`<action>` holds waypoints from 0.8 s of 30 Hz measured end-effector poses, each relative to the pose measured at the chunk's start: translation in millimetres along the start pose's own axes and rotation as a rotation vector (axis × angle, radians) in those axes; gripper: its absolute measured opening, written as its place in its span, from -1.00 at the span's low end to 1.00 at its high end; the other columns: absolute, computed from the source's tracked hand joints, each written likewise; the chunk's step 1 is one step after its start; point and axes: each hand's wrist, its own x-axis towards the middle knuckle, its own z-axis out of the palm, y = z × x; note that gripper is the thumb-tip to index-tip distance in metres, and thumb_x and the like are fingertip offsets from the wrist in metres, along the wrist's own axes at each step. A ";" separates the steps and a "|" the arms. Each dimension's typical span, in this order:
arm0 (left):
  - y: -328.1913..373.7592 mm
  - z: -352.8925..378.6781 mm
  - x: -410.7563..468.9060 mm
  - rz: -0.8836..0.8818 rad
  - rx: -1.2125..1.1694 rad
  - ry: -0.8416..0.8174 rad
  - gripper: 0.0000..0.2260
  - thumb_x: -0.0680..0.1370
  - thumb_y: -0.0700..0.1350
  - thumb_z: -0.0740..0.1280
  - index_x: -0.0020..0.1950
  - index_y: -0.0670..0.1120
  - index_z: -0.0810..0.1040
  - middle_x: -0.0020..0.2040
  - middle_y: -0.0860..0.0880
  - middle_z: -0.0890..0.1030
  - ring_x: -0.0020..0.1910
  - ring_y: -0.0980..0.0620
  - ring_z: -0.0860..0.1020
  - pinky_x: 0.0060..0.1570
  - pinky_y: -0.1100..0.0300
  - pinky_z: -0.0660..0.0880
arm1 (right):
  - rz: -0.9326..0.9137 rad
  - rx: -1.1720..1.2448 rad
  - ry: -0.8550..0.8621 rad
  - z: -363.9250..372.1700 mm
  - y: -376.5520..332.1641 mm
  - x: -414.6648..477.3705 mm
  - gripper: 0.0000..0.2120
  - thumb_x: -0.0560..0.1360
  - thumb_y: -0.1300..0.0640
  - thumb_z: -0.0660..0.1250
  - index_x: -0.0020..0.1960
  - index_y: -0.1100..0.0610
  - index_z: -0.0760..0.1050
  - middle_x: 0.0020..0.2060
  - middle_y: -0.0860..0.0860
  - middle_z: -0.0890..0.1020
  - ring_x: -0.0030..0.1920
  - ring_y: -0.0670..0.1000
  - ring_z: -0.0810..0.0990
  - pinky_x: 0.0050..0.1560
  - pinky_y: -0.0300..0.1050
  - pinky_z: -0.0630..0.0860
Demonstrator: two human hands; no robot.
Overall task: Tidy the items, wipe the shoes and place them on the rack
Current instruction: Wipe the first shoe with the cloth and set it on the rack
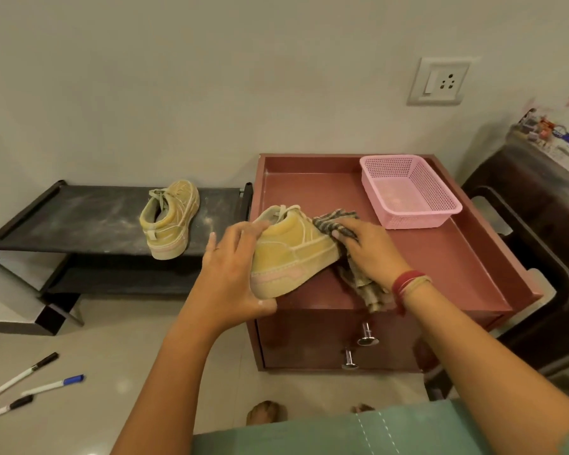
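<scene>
A dusty yellow sneaker (293,254) lies tilted on the top of the reddish-brown cabinet (440,257). My left hand (234,267) grips its heel and sole. My right hand (368,247) holds a checked cloth (339,221) against the sneaker's side, and the cloth's tail hangs over the cabinet's front edge. The matching second sneaker (170,218) stands on the top shelf of the low black shoe rack (79,218), left of the cabinet.
A pink plastic basket (408,192) sits at the cabinet's back right. Several markers (30,382) lie on the tiled floor at lower left. A dark chair or stand (539,257) is right of the cabinet. A wall socket (439,81) is above.
</scene>
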 end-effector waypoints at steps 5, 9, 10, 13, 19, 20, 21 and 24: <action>16.8 17.1 3.4 -0.068 0.256 0.084 0.00 0.17 0.10 0.51 0.51 -0.05 0.12 0.50 -0.10 0.19 0.52 -0.18 0.11 0.39 -0.30 -0.07 | -0.082 0.213 0.011 11.8 -22.3 -16.2 -0.71 0.55 0.22 0.27 0.25 0.06 0.53 0.10 -0.17 0.56 0.23 -0.05 0.52 0.18 -0.51 0.29; 16.2 23.4 10.3 -0.101 0.276 0.135 -0.12 0.22 0.20 0.45 0.46 -0.11 0.28 0.34 -0.12 0.42 0.43 -0.24 0.29 0.34 -0.32 0.18 | -0.314 0.157 -0.214 16.5 -34.5 -30.3 -0.59 0.53 0.27 0.22 0.34 0.00 0.44 0.33 -0.14 0.44 0.42 -0.13 0.25 0.46 -0.23 0.07; 13.4 23.0 11.9 -0.101 0.236 0.148 -0.13 0.23 0.21 0.43 0.45 -0.11 0.29 0.30 -0.11 0.45 0.39 -0.23 0.33 0.34 -0.31 0.23 | -0.361 0.087 -0.237 17.9 -30.3 -30.0 -0.56 0.53 0.28 0.19 0.35 -0.01 0.42 0.36 -0.15 0.40 0.43 -0.13 0.22 0.48 -0.18 0.00; 6.2 20.9 14.6 -0.066 0.179 0.156 -0.09 0.20 0.20 0.44 0.45 -0.15 0.28 0.27 -0.12 0.46 0.36 -0.24 0.36 0.37 -0.25 0.24 | -0.183 0.080 -0.085 13.4 -13.8 -17.6 -0.59 0.54 0.28 0.17 0.35 0.01 0.42 0.37 -0.12 0.39 0.44 -0.08 0.22 0.52 0.03 0.00; 3.7 20.3 14.8 -0.053 0.183 0.145 -0.09 0.23 0.28 0.32 0.47 -0.16 0.27 0.28 -0.11 0.49 0.40 -0.22 0.35 0.44 -0.18 0.05 | -0.364 0.033 -0.209 20.8 -17.9 -31.4 -0.58 0.53 0.18 0.12 0.35 -0.03 0.42 0.38 -0.13 0.39 0.45 -0.12 0.19 0.49 -0.15 -0.07; 4.1 19.1 15.4 -0.050 0.193 0.139 -0.08 0.22 0.28 0.33 0.47 -0.16 0.27 0.28 -0.11 0.49 0.40 -0.22 0.35 0.44 -0.20 0.04 | -0.319 0.021 -0.172 19.7 -10.9 -26.9 -0.57 0.53 0.22 0.12 0.35 -0.05 0.41 0.38 -0.13 0.38 0.45 -0.11 0.20 0.49 -0.13 -0.10; 4.8 18.0 16.1 -0.040 0.209 0.134 -0.08 0.21 0.27 0.35 0.47 -0.16 0.28 0.28 -0.11 0.49 0.40 -0.23 0.35 0.43 -0.22 0.03 | -0.232 0.023 -0.093 15.9 -4.1 -21.9 -0.56 0.54 0.26 0.14 0.35 -0.05 0.41 0.38 -0.12 0.39 0.46 -0.07 0.22 0.49 -0.10 -0.10; 7.6 16.0 15.7 0.012 0.243 0.135 -0.08 0.17 0.21 0.46 0.44 -0.16 0.31 0.31 -0.11 0.48 0.39 -0.24 0.36 0.41 -0.29 0.02 | -0.080 0.007 -0.044 7.1 4.2 -18.6 -0.58 0.56 0.26 0.15 0.36 -0.03 0.40 0.38 -0.10 0.39 0.44 -0.04 0.27 0.50 -0.08 -0.10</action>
